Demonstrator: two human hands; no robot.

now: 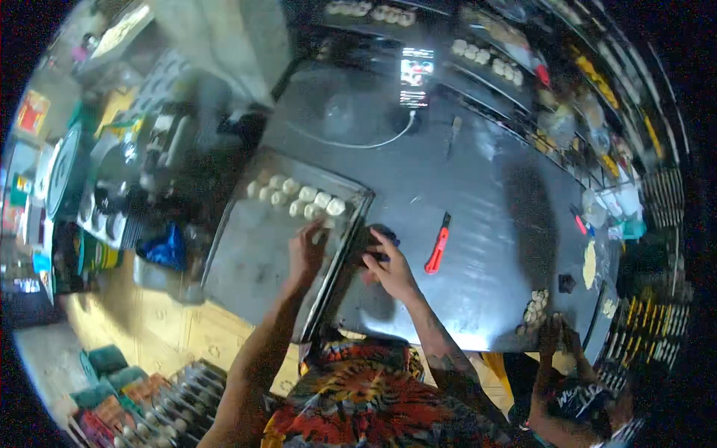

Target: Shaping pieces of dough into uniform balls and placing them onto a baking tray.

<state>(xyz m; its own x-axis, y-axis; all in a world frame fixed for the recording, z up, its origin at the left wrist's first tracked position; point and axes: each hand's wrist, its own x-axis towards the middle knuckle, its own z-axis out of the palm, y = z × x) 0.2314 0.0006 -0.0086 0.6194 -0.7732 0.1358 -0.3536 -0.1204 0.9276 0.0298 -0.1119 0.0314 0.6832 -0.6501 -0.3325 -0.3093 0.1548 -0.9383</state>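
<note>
A dark metal baking tray (250, 250) lies at the left side of the table. Small pale dough pieces (306, 201) stand in short rows across its far end. Just on the near side of these rows is my left hand (306, 252), over the tray, its fingers bent and a little apart; I make out nothing in them. My right hand (392, 267) is open beside the tray's right edge, thumb and fingers spread. Under its fingertips is a dark, blurred object (385, 235) that I cannot identify. A red utility knife (438, 248) lies to the right of that hand.
The dark table (478, 216) carries a lit phone (415, 78) on a white cable and a thin-bladed tool (452, 138). Another person's hands (560, 336) are near a pile of dough pieces (534, 310) at the right. More filled trays (485, 63) stand at the back.
</note>
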